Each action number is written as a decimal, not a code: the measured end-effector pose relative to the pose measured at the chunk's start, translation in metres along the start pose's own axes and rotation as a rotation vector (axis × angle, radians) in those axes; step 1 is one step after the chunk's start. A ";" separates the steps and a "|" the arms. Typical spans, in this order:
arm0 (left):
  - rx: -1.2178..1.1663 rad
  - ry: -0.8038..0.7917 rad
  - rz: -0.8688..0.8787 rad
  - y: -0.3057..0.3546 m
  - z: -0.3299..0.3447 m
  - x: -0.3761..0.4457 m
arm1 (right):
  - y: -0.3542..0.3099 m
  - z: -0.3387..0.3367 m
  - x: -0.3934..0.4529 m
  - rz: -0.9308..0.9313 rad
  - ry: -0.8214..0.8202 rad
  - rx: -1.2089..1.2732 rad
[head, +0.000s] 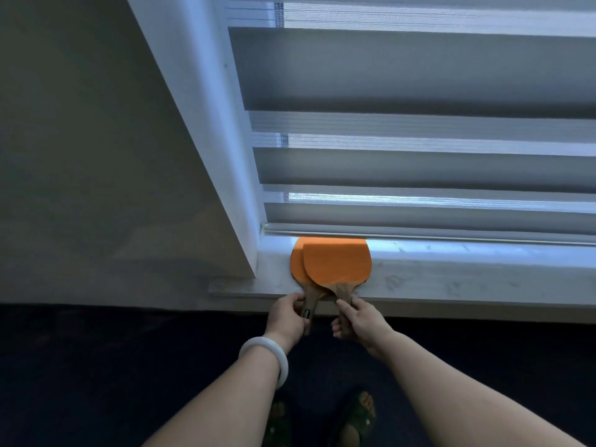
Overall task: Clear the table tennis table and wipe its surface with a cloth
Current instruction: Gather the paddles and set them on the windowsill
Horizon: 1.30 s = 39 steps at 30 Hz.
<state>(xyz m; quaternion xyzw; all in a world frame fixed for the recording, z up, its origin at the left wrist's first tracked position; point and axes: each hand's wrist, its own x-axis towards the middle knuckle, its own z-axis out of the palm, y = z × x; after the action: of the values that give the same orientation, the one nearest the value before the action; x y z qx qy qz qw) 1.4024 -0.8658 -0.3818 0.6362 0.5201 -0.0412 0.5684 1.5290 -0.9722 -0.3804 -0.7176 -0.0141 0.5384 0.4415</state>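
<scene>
Left hand point(287, 312) curled around the brown wooden handle of the lower orange-faced table tennis paddle point(296, 261), thumb on top, a dark fingernail showing against the wood; a smooth white bangle point(267, 358) round that wrist. Right hand point(356, 321) pinching the brown wooden handle of the upper orange-faced table tennis paddle point(338, 262), fingers wrapped beneath, thumb pressed along the grip. Both handles jutting out past the front edge of the pale, faintly marbled window sill point(451, 275) toward the hands, angled apart in a shallow V. Both round, flat, matte orange blades lying on the sill just beyond the fingertips, the upper one overlapping the lower and offset to the right, far edges tucked up against the bottom rail of the grey banded roller blind point(419, 169). Blind made of alternating opaque and sheer horizontal strips, light glowing through the sheer ones. White window frame point(206, 124) slanting up on the left, plain grey wall point(80, 140) beside it. Dark floor below, two feet in dark green sandals point(354, 414) near the bottom edge
</scene>
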 end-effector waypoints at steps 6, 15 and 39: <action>-0.026 0.039 -0.012 -0.006 -0.006 -0.006 | 0.010 0.004 -0.002 -0.081 0.084 -0.231; -0.141 -0.050 -0.048 -0.007 -0.016 -0.001 | 0.011 0.028 0.008 -0.117 0.093 -0.258; -0.242 -0.103 -0.089 -0.006 -0.017 -0.006 | 0.015 0.034 0.009 -0.116 0.073 -0.191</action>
<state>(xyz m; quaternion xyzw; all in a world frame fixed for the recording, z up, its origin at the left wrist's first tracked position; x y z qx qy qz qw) 1.3866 -0.8577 -0.3761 0.5361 0.5192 -0.0359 0.6647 1.4994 -0.9558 -0.3974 -0.7736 -0.0908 0.4816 0.4016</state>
